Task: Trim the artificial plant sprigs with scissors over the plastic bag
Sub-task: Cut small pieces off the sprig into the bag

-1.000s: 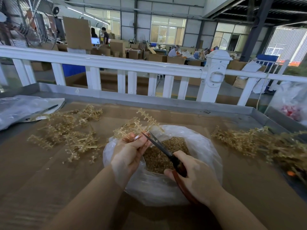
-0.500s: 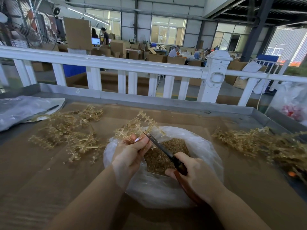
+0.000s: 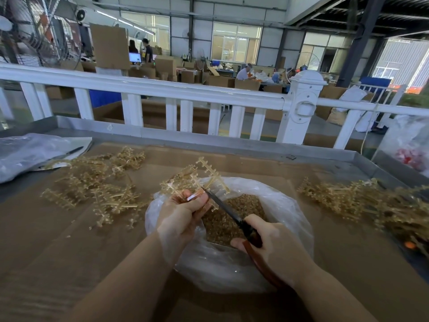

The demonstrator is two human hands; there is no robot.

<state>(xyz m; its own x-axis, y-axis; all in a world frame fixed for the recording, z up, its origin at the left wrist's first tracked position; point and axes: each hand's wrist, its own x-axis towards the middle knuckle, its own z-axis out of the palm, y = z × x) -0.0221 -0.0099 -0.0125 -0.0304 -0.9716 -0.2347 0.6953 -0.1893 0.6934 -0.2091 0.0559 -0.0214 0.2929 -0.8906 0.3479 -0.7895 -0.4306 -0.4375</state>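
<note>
Left hand (image 3: 183, 212) pinches sprig (image 3: 199, 177), right hand (image 3: 271, 242) grips scissors (image 3: 222, 205); blades near fingers, trimmings may miss plastic bag (image 3: 290, 219).

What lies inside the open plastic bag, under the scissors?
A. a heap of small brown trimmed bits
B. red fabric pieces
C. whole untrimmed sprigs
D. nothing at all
A: the plastic bag holds a heap of small brown bits directly below the scissors, which the right hand holds, while the left hand holds the sprig above the bag's opening.
</note>
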